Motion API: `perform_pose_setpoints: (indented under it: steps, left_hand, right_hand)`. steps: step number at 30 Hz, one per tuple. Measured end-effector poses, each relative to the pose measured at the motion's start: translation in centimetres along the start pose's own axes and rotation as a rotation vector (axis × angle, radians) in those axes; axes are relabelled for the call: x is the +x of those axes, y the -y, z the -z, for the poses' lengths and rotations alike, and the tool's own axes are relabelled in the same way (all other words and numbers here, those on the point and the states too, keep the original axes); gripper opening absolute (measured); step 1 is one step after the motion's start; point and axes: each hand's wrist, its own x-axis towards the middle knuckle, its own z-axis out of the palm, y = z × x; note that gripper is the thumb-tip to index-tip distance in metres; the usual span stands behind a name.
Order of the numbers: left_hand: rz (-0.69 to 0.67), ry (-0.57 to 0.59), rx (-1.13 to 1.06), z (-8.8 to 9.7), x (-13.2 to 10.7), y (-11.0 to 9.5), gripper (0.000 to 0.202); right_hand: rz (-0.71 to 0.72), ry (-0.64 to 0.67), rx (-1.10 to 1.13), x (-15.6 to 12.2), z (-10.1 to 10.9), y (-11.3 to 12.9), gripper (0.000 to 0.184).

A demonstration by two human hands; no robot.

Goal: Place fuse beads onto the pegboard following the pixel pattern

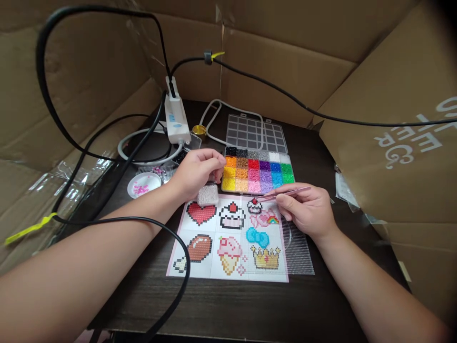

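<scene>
My right hand [309, 207] grips pink tweezers [285, 192], their tips close to a small cupcake of beads [254, 206] with a red top. That cupcake sits on a clear pegboard [302, 255] laid partly over a printed pattern sheet [196, 275]. The sheet shows pixel pictures, among them a heart, an ice cream and a crown. My left hand [200, 171] is closed, its fingers curled in beside the bead box [259, 190]; whatever they may hold is hidden. Just below it stands a small clear container of white beads [207, 195].
A white dish [157, 177] with pink beads stands at the left. Behind are a white power strip [177, 121], a yellow tape roll [199, 130] and the box's clear lid [256, 133]. A black cable [143, 220] crosses over my left forearm. Cardboard walls [285, 57] surround the dark table.
</scene>
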Motion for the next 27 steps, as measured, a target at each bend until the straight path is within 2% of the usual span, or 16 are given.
perform_pose_setpoints:
  steps: [6,9,14,19,27]
  left_hand:
    - [0.015,-0.012,0.0,0.0,0.0,0.0,0.002]
    - [0.006,-0.019,0.003,0.0,-0.1,-0.1,0.002]
    - [0.007,-0.018,0.011,-0.1,-0.2,-0.2,0.003]
    - [0.004,-0.024,0.022,-0.2,-0.3,-0.2,0.003]
    - [0.009,-0.019,0.039,-0.1,-0.2,-0.1,0.003]
  right_hand:
    - [0.087,-0.141,0.153,0.0,0.3,-0.7,0.012]
    - [0.091,-0.224,0.093,0.2,0.2,-0.5,0.015]
    - [0.073,-0.216,-0.177,0.4,-0.8,0.4,0.013]
    - [0.118,-0.231,-0.192,0.5,-1.5,0.6,0.013]
    - [0.06,-0.242,-0.275,0.6,-1.6,0.3,0.015]
